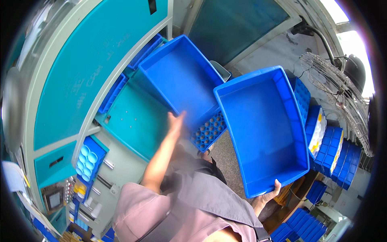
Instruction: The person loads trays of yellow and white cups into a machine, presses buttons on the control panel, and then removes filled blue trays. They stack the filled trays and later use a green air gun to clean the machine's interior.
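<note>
- Two blue bins, both rectangular and open-topped, fill the middle of your view: one left bin and one right bin, tilted, their near portions close together.
- Your right hand is clamped on the right bin's near edge, thumb over the rim.
- Your left hand is at the left bin's near corner, fingers extended; blur lies beside it, so you cannot tell whether it grips.
- One blue tray with rows of round pockets shows between the bins, toward you.
- One teal tray sits left of your left hand.
- Farther left and nearer, one blue tray holds light-blue cups, packed too closely to count surely.
- One wire-caged fan stands far right; near it are at least three stacked blue trays.
</note>
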`<state>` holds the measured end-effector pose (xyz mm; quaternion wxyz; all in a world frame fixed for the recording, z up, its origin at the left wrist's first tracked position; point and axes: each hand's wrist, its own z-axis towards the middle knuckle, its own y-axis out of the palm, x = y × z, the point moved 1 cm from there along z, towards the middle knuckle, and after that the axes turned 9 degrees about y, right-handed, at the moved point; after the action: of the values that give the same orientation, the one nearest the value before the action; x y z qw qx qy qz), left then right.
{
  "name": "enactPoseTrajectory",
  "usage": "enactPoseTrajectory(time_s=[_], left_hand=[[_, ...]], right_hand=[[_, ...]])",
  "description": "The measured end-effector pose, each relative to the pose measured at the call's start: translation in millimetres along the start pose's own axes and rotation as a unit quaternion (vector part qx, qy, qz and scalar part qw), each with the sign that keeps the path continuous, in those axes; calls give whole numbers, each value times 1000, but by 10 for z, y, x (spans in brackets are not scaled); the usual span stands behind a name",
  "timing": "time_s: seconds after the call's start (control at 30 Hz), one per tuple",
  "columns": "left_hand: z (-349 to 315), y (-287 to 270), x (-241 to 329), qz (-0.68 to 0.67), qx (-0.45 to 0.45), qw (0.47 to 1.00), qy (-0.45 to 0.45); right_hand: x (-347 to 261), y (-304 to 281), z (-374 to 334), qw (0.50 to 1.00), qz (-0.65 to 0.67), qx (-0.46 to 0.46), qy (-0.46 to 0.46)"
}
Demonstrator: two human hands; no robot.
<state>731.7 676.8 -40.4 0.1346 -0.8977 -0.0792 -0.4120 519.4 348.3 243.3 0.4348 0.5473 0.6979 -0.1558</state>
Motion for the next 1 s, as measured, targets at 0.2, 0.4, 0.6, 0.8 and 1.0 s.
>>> enactPoseTrajectory(time_s=[0.2,0.4,0.6,0.8,1.0], left_hand=[[-294,197,103,134,159,968,142],[-1051,-560,-143,61,263,927,260],[-2420,-711,-999,69,373,889,257],[-3151,-579,-1436,103,462,875,101],[-2758,-764,-1640,147,495,854,66]], right_hand=[[-127,-504,451,997,26,-33,59],[-321,-983,1008,990,19,-91,109],[-304,-1283,1612,973,3,-164,164],[-266,-1256,1791,965,-59,-197,161],[-65,-1257,1680,970,-85,-203,102]])
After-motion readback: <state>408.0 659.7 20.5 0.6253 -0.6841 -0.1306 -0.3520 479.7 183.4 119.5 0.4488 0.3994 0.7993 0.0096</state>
